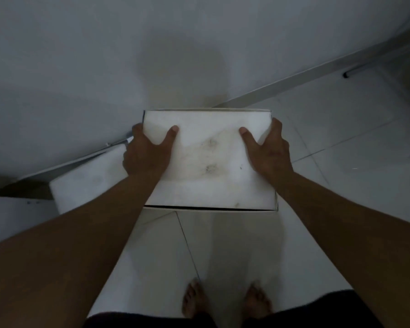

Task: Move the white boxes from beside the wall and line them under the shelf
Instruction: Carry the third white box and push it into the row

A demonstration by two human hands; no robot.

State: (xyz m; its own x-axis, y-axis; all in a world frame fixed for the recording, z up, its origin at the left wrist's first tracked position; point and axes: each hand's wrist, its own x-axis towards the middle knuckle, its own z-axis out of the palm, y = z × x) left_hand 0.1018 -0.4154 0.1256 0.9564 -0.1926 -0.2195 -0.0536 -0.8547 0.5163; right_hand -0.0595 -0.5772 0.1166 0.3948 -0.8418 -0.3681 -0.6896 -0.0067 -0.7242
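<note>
A white box [210, 159] fills the middle of the frame, clasped at its two short sides: the left hand [145, 153] and the right hand [269, 150] each press a thumb flat on its lid (which is smudged with grey marks). A second white box [88, 178] lies at centre left beside the wall [81, 67]. Bare feet [195, 301] stand on the tiled floor [329, 129] at the bottom.

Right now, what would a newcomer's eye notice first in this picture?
First, the white box at the centre, its lid smudged with dark marks, gripped at its sides by the left hand and the right hand. Next, a second white box lower left by the wall.
</note>
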